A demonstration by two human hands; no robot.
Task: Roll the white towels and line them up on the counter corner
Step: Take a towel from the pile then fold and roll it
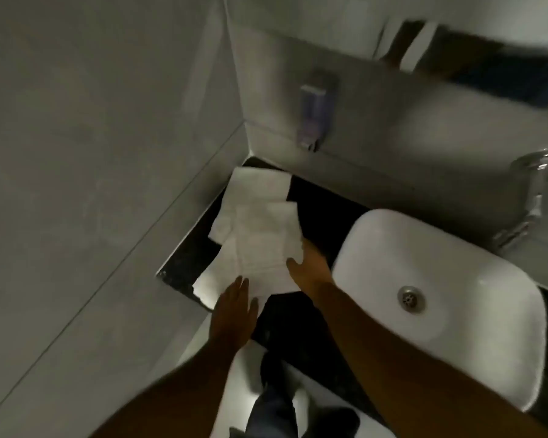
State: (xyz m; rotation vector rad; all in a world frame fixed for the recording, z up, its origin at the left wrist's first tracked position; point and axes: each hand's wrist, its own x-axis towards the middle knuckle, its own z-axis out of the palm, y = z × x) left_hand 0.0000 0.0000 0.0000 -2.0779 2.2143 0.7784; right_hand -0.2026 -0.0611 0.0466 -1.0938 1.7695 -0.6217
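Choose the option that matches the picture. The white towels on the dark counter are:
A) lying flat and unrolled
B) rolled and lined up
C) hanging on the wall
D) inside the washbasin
A: the white towels lie spread flat on the counter corner, left of the washbasin, with both hands at their near edge.

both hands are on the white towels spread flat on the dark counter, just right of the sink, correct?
Not quite: the head view shows the white towels left of the sink, in the counter corner. Left hand and right hand are on them.

white basin [456, 257], chrome tap [532, 197], soap dispenser [312, 116]
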